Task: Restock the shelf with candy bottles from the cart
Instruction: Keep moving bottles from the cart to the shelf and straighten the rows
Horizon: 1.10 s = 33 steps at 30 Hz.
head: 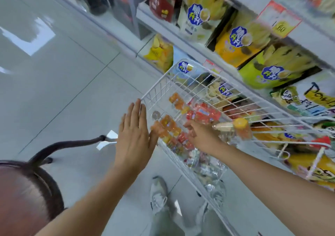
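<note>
A white wire cart (pixel 161 87) stands against the shelf (pixel 174 34), with several small candy bottles inside: orange ones (pixel 176 101) and red ones (pixel 204 113). A clear bottle with an orange cap (pixel 240 127) lies just behind my right hand. My left hand (pixel 133 136) is flat with straight fingers at the cart's left rim, beside an orange bottle (pixel 165 125). My right hand (pixel 201 136) reaches into the cart with its fingers bent down among the red bottles. Motion blur hides whether it grips one.
Yellow and green snack bags (pixel 237 42) fill the shelf rows to the right, with price tags (pixel 280 19) on the edges. Grey tiled floor (pixel 72 72) spreads to the left. My shoes (pixel 158 194) stand beside the cart. A dark strap (pixel 63 145) hangs at lower left.
</note>
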Available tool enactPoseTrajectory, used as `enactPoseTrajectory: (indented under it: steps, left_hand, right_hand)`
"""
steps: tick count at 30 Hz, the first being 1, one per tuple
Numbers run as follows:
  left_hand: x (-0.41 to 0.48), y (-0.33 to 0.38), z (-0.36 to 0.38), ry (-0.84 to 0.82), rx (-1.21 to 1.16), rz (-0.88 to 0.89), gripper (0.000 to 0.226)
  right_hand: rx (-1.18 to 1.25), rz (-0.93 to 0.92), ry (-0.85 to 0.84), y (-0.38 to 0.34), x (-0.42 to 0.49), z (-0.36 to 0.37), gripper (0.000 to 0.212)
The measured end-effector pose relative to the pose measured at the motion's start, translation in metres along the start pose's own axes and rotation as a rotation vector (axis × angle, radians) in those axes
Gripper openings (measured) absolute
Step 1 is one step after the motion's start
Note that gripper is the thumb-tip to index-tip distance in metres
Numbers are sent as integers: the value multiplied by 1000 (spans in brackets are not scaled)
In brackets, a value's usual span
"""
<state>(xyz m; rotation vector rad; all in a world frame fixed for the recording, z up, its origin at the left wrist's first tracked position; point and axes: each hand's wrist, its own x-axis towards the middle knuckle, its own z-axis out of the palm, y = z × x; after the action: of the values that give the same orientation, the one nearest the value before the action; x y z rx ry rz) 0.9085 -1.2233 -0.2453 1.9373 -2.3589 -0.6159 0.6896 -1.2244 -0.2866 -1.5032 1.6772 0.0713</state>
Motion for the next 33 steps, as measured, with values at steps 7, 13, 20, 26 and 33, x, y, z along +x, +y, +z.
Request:
enactPoseTrajectory:
  steps: [7, 13, 20, 26, 33]
  left_hand:
    - [-5, -8, 25, 137, -114, 18, 66]
    - [-3, -9, 29, 195, -110, 16, 65]
    - [-2, -9, 27, 200, -88, 2, 66]
    - [-2, -6, 27, 222, -76, 2, 65]
    - [-3, -7, 24, 198, -60, 11, 66]
  right_hand:
    - [-57, 5, -41, 8, 39, 36, 48]
    - [64, -258, 141, -40, 74, 28, 50]
    - [-75, -272, 184, -55, 97, 32, 12]
    - [-152, -258, 36, -49, 90, 28, 47]
    - [-70, -308, 121, -44, 96, 45, 27]
